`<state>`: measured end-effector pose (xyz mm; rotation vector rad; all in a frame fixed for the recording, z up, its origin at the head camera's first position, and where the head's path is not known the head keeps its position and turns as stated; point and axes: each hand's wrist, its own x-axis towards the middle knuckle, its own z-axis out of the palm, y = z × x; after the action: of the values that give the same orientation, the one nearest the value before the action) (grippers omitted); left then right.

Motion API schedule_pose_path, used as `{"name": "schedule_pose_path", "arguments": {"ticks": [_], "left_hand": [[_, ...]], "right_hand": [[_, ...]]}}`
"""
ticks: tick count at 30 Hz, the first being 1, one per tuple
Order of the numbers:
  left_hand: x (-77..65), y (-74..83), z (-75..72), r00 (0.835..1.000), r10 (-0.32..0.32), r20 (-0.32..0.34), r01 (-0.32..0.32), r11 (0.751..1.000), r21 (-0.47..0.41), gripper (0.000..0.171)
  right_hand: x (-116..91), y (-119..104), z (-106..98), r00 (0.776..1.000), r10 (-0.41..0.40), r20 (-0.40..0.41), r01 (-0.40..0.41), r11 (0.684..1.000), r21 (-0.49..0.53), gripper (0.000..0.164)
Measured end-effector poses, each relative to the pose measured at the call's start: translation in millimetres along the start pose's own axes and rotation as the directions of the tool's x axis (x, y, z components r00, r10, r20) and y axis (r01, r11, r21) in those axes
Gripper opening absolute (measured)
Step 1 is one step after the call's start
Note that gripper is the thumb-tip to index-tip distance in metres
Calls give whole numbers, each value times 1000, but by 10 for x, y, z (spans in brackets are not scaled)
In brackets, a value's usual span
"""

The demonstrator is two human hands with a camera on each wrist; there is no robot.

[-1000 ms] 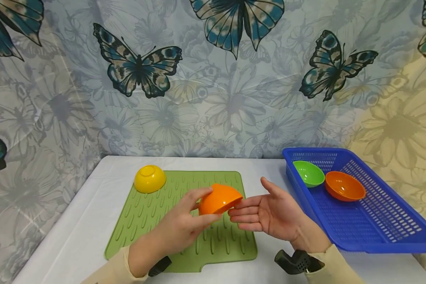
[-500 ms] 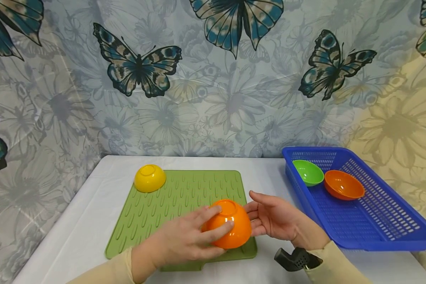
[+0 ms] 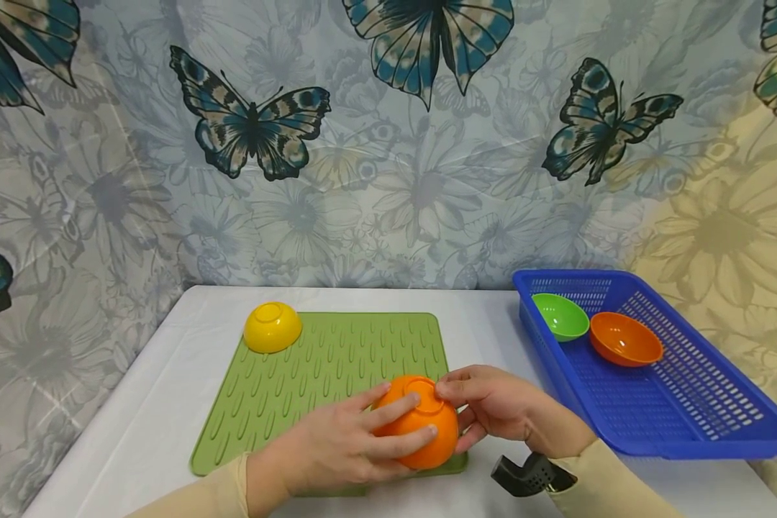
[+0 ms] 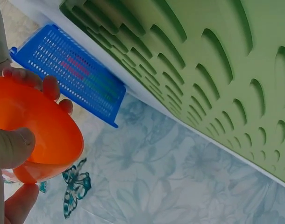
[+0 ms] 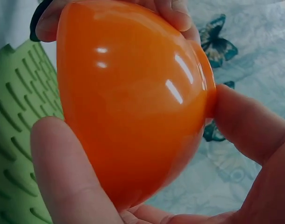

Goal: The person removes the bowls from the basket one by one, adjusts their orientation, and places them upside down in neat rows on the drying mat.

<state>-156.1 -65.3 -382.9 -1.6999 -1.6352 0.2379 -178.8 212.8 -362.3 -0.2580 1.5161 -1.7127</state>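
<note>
An orange bowl (image 3: 435, 415) is held tilted over the near right part of the green ridged mat (image 3: 311, 360), its base ring facing up and forward. My left hand (image 3: 337, 442) grips it, fingers spread over the outside; in the left wrist view the thumb (image 4: 14, 145) lies inside the bowl (image 4: 53, 133). My right hand (image 3: 505, 403) pinches the right side. In the right wrist view one digit presses the base ring of the bowl (image 5: 128, 98), and another lies near the rim. A yellow bowl (image 3: 272, 327) sits upside down on the mat's far left corner.
At the right stands a blue perforated basket (image 3: 680, 424). Inside it a green bowl (image 3: 562, 318) and a darker orange bowl (image 3: 624, 339) lie side by side at the far end. A white cloth (image 3: 149, 374) covers the table, and a butterfly-patterned curtain (image 3: 421, 194) hangs behind.
The orange bowl has come down nearer and turned so its base shows. My right hand, earlier spread beside it, has closed on its side, thumb at the base ring.
</note>
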Motion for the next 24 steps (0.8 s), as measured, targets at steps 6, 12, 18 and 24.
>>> {"name": "schedule_pose_path", "arguments": {"ticks": [6, 12, 18, 24], "left_hand": [[-23, -8, 20, 995, -96, 11, 96, 978, -185, 31], [-101, 26, 107, 862, -506, 28, 426, 693, -582, 77], [-103, 94, 125, 453, -771, 448, 667, -41, -744, 111], [-21, 31, 100, 299, -687, 663, 243, -617, -748, 102]], "right_hand": [[39, 13, 30, 995, -39, -93, 34, 997, -63, 39], [68, 17, 19, 956, -124, -264, 91, 987, -136, 48], [97, 31, 46, 905, -217, -365, 158, 970, -184, 56], [107, 22, 110, 875, -278, -396, 211, 956, -206, 59]]}}
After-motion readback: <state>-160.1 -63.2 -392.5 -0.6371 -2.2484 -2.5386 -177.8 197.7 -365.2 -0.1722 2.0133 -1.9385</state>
